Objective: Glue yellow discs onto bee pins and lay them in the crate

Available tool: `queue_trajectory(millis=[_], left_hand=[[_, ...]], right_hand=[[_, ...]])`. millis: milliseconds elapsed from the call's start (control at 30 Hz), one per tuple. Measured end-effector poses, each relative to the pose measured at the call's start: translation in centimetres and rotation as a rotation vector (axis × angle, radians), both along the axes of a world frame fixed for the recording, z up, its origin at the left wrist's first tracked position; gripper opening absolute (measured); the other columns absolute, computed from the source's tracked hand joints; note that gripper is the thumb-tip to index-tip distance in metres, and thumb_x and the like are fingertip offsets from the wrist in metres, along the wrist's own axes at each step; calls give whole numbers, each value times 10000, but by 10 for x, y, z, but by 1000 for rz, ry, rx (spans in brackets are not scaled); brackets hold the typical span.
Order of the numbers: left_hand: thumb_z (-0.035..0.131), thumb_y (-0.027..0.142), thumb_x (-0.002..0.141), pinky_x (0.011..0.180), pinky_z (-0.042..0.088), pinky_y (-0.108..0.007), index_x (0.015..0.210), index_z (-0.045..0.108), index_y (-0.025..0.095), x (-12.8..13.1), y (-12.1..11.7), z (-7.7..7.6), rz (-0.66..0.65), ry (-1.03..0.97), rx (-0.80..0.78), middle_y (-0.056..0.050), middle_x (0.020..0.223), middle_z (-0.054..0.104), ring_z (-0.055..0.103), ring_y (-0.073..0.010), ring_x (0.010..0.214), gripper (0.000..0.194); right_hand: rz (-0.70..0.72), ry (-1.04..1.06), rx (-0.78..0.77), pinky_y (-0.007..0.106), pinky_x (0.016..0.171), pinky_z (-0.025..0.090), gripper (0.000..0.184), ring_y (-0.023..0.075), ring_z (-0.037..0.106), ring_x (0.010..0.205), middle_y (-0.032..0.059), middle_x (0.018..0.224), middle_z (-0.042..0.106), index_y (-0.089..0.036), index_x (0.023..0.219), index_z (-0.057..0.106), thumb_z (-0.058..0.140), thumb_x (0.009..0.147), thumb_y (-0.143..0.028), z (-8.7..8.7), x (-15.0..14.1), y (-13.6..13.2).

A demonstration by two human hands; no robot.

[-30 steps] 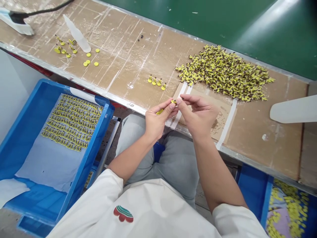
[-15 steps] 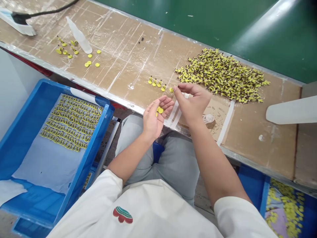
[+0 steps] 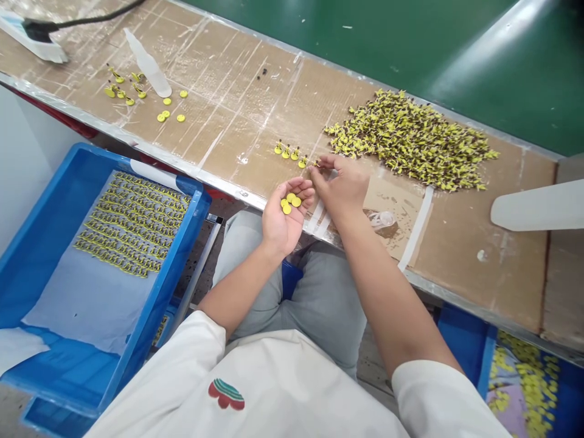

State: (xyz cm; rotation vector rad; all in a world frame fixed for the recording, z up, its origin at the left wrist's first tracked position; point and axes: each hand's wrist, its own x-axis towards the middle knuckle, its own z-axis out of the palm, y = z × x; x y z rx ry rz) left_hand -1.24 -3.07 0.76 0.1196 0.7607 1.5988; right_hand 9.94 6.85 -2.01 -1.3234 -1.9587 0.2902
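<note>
My left hand (image 3: 283, 222) is palm up and cupped just over the table's front edge, with several small round yellow discs (image 3: 295, 201) lying in it. At the end of a short row of small yellow-and-black figures on round bases (image 3: 294, 154), my right hand (image 3: 342, 185) pinches another small figure (image 3: 316, 163) between thumb and forefinger. Its base is mostly hidden by the fingertips. Behind the right hand lies a large heap of loose yellow-and-brown figures (image 3: 410, 140).
A white bottle (image 3: 148, 64), loose discs (image 3: 181, 118) and tipped figures (image 3: 119, 93) are at left, near a brush (image 3: 34, 39). A blue tray (image 3: 177, 267) holds rows of figures. A clear object (image 3: 382, 219) lies by my right forearm; another white container (image 3: 538, 204) is at right.
My hands have come apart. The right carried a figure up and left to the end of the row, while the left opened out flat, showing the yellow discs in its palm.
</note>
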Motion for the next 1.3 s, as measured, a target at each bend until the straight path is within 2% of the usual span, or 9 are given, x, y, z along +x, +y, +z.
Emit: queue_trajectory(millis=[133, 267, 367, 533, 733, 867, 967, 1067, 1300], left_hand=[[419, 302, 987, 1088, 476, -355, 1002, 711, 158, -1, -1, 3, -23, -32, 65, -61, 1105, 749, 660, -195, 1226, 326], [369, 268, 1004, 1136, 441, -356, 1038, 697, 138, -1, -3, 5, -28, -62, 110, -64, 1153, 748, 631, -198, 1280, 354], [348, 267, 1012, 1149, 426, -362, 1045, 696, 138, -1, -5, 5, -63, -75, 139, -58, 1175, 745, 619, -206, 1299, 373], [346, 265, 1006, 1149, 415, -347, 1033, 715, 130, 3, -6, 6, -107, -99, 166, -76, 1199, 734, 629, -211, 1283, 394], [476, 250, 967, 943, 524, -268, 992, 745, 162, 4, -10, 7, -170, -55, 138, -54, 1055, 750, 707, -145, 1007, 285], [659, 340, 894, 570, 445, -160, 977, 778, 153, 3, -15, 6, -438, -64, 143, -49, 910, 725, 580, -54, 661, 237], [736, 403, 848, 507, 390, -155, 996, 795, 145, 7, -18, 9, -580, -63, 171, -31, 785, 675, 513, -43, 611, 303], [823, 360, 780, 505, 381, -138, 988, 806, 180, 13, -20, 11, -564, -39, 175, -20, 812, 699, 510, -24, 604, 275], [879, 296, 718, 608, 485, -136, 956, 812, 229, 23, -23, 7, -436, 30, 149, -9, 919, 777, 639, -35, 681, 256]], right_hand=[[-19, 68, 141, 511, 1021, 499, 241, 296, 677, 1070, 104, 1075, 744, -225, 1063, 704, 675, 902, -402, 14, 1, -17], [104, 153, 293, 379, 782, 583, 155, 213, 702, 817, 74, 991, 757, -239, 1044, 709, 684, 918, -325, 27, 4, -56], [233, 125, 243, 320, 744, 585, 235, 178, 710, 813, 65, 1042, 761, -236, 1127, 705, 723, 897, -280, 28, 6, -80], [205, 106, 94, 289, 646, 561, 215, 140, 675, 673, 41, 960, 776, -236, 1118, 716, 700, 919, -315, 22, 11, -89], [153, 29, 337, 314, 662, 591, 258, 172, 709, 649, -4, 817, 786, -295, 1085, 724, 793, 837, -306, 21, 42, -96], [51, -111, 534, 318, 581, 576, 236, 173, 678, 549, -30, 769, 781, -322, 968, 713, 843, 772, -334, 25, 69, -103], [117, -107, 674, 290, 564, 568, 376, 148, 668, 526, -54, 802, 788, -339, 1057, 678, 861, 745, -235, 34, 77, -104], [161, -50, 722, 268, 576, 567, 556, 140, 695, 575, -56, 844, 794, -350, 1200, 631, 858, 736, -145, 42, 77, -104], [-17, -208, 633, 282, 575, 564, 636, 157, 674, 532, -44, 822, 792, -317, 1401, 528, 795, 829, -234, 44, 69, -112]])
